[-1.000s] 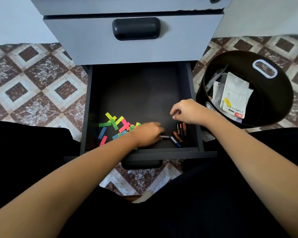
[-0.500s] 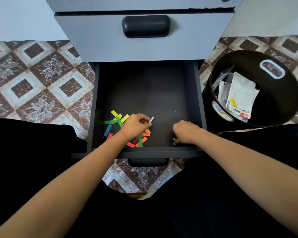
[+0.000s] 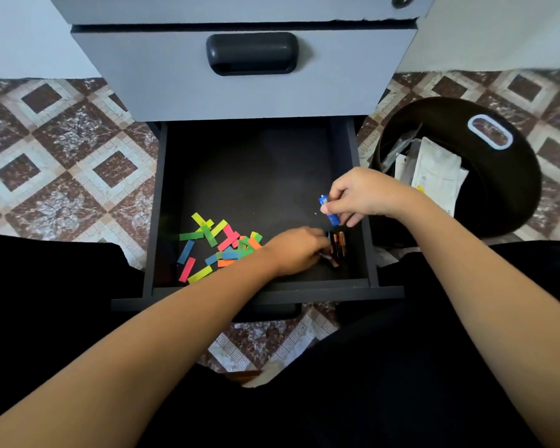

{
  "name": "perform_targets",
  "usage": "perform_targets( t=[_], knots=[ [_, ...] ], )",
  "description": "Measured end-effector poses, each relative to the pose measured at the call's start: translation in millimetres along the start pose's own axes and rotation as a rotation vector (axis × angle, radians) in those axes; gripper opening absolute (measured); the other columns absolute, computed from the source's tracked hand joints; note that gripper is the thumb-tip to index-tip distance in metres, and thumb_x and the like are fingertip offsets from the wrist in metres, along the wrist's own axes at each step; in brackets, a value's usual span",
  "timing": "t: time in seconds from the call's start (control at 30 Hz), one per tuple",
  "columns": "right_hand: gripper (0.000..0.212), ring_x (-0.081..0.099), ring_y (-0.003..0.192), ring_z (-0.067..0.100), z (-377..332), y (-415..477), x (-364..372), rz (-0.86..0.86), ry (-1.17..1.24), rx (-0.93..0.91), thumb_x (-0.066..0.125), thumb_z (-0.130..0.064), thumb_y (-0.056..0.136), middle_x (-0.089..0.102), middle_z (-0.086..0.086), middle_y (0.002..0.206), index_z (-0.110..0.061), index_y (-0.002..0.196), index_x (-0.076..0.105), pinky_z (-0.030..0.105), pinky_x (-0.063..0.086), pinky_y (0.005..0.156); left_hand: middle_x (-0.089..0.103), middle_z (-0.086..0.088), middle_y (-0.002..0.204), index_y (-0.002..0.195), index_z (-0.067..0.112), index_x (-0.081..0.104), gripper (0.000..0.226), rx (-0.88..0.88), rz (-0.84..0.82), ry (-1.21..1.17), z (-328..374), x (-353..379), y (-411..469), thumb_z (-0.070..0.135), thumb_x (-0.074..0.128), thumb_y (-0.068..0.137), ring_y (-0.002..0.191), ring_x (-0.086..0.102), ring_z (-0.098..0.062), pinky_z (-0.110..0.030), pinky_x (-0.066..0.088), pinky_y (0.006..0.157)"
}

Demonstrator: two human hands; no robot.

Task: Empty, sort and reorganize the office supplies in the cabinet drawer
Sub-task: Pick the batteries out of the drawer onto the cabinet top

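Open bottom drawer of the grey metal cabinet (image 3: 259, 279), dark inside, mostly bare. Person seated on the floor in front of it, both forearms reaching in.

Right hand (image 3: 366, 197): raised over the drawer's right side, its grip pinched on a small blue cylindrical battery (image 3: 328, 210), thumb on one side and fingers on the other, battery roughly upright with both ends showing. Held clear of the drawer floor, probably so it can be carried off or laid with the others.

Left hand (image 3: 296, 250): low on the drawer floor near the front right corner, fingers curled against a cluster of black-and-copper batteries (image 3: 337, 247). Cannot tell whether its grip has closed on one or is only nudging them; fingertips hidden behind the knuckles. Batteries lie side by side, which suggests they are being gathered into one group.

Scatter of bright paper strips (image 3: 220, 245) (yellow, green, pink, blue, orange) lies loose at front left, just beside the left wrist, unsorted.

Round black bin (image 3: 511, 195) stands on the patterned tile floor to the right of the cabinet, holding white packets and papers, likely material taken out of the drawer.

Judgement: emptying largely done; sorting of small items in progress.
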State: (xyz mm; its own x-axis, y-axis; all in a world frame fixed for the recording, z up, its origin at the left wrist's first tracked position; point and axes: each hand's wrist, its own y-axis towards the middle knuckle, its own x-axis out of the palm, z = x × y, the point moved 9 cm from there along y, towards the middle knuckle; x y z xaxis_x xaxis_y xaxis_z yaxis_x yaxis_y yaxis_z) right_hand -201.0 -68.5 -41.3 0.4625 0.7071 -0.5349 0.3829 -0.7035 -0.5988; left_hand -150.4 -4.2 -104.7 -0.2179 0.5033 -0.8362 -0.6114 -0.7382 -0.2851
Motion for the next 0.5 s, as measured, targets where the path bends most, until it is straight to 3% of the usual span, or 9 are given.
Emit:
perform_targets(
  t=[0.13, 0.23, 0.27, 0.33, 0.4, 0.47, 0.5],
  knots=[
    [0.021, 0.070, 0.078, 0.021, 4, -2, -5, 0.023, 0.018, -0.003, 0.068, -0.019, 0.086, 0.070, 0.015, 0.084, 0.001, 0.089, 0.064, 0.033, 0.059, 0.071, 0.048, -0.006, 0.133, 0.129, 0.012, 0.051, 0.034, 0.154, -0.123, 0.374, 25, 19, 18, 0.013, 0.040, 0.097, 0.122, 0.044, -0.026, -0.037, 0.038, 0.097],
    [0.019, 0.068, 0.071, 0.017, 7, -2, -4, 0.001, -0.002, 0.004, 0.068, -0.019, 0.086, 0.069, 0.012, 0.080, -0.001, 0.089, 0.065, 0.029, 0.059, 0.068, 0.049, -0.005, 0.131, 0.124, 0.012, 0.054, 0.032, 0.290, -0.149, 0.572, 37, 25, 16, 0.017, 0.034, 0.100, 0.123, 0.044, -0.024, -0.034, 0.037, 0.094],
    [0.016, 0.067, 0.068, 0.015, 7, -2, -3, -0.003, -0.010, 0.007, 0.068, -0.019, 0.086, 0.068, 0.010, 0.078, -0.003, 0.089, 0.066, 0.028, 0.059, 0.067, 0.055, -0.003, 0.124, 0.116, 0.014, 0.060, 0.031, 0.331, -0.134, 0.607, 38, 28, 12, 0.018, 0.035, 0.099, 0.118, 0.049, -0.022, -0.031, 0.040, 0.089],
    [0.011, 0.065, 0.064, 0.013, 8, -1, -2, -0.009, -0.020, 0.021, 0.068, -0.018, 0.086, 0.068, 0.009, 0.077, -0.007, 0.087, 0.067, 0.026, 0.058, 0.066, 0.066, 0.005, 0.090, 0.084, 0.023, 0.071, 0.021, 0.411, -0.100, 0.674, 39, 31, 6, 0.026, 0.051, 0.089, 0.086, 0.063, -0.013, -0.024, 0.046, 0.067],
    [0.011, 0.066, 0.066, 0.016, 9, 1, 1, -0.015, -0.032, 0.042, 0.068, -0.018, 0.085, 0.068, 0.011, 0.078, -0.008, 0.083, 0.066, 0.027, 0.059, 0.067, 0.062, 0.008, 0.066, 0.061, 0.026, 0.068, 0.010, 0.443, -0.002, 0.726, 38, 31, 3, 0.028, 0.070, 0.070, 0.062, 0.061, -0.010, -0.019, 0.043, 0.051],
    [0.013, 0.069, 0.074, 0.024, 11, 6, 8, -0.026, -0.032, 0.085, 0.067, -0.016, 0.086, 0.069, 0.016, 0.081, -0.003, 0.084, 0.066, 0.031, 0.059, 0.071, 0.063, 0.002, 0.069, 0.065, 0.019, 0.068, 0.006, 0.440, 0.021, 0.643, 39, 28, 3, 0.017, 0.073, 0.067, 0.063, 0.063, -0.015, -0.022, 0.047, 0.053],
    [0.016, 0.070, 0.079, 0.027, 12, 9, 13, -0.035, -0.031, 0.116, 0.067, -0.015, 0.086, 0.069, 0.018, 0.084, 0.002, 0.087, 0.067, 0.032, 0.059, 0.071, 0.065, -0.005, 0.082, 0.078, 0.013, 0.070, 0.003, 0.405, -0.029, 0.561, 38, 25, 3, 0.011, 0.069, 0.075, 0.075, 0.065, -0.021, -0.027, 0.051, 0.063]
  ],
)
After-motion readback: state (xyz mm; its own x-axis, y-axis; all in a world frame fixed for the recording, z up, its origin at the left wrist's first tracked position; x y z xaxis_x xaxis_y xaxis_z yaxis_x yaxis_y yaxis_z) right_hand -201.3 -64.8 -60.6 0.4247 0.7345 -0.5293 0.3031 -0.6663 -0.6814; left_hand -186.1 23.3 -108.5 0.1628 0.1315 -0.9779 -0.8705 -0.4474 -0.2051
